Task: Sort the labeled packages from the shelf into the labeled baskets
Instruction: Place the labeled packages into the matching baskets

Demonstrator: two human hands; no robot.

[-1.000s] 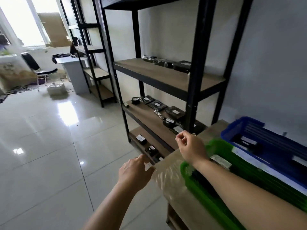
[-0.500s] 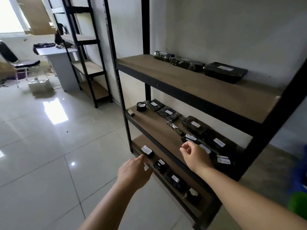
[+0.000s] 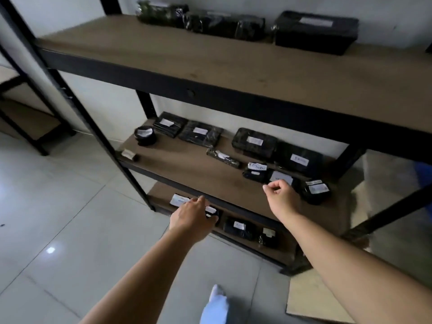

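Black wrapped packages with white labels lie on a black-framed wooden shelf unit (image 3: pixel 210 176). My right hand (image 3: pixel 281 198) hovers over the middle shelf with curled fingers and holds nothing. It is just in front of a package with a large white label (image 3: pixel 280 177) and beside one marked RETURN (image 3: pixel 256 170). My left hand (image 3: pixel 192 216) reaches toward the bottom shelf, fingers relaxed, close over a small labelled package (image 3: pixel 213 212). Whether it touches that package I cannot tell. Other packages (image 3: pixel 238 228) sit along that shelf.
The top shelf carries three larger black packages (image 3: pixel 315 31) near the wall. A blue basket edge (image 3: pixel 424 176) shows at the far right. A brown tabletop corner (image 3: pixel 313 298) lies at lower right. Glossy floor tiles (image 3: pixel 58 218) spread to the left. My white-clad foot (image 3: pixel 216 305) is below.
The view has swung from the baskets and closed in on the shelf unit. Both hands now reach further in, the right over the middle shelf, the left toward the bottom shelf.
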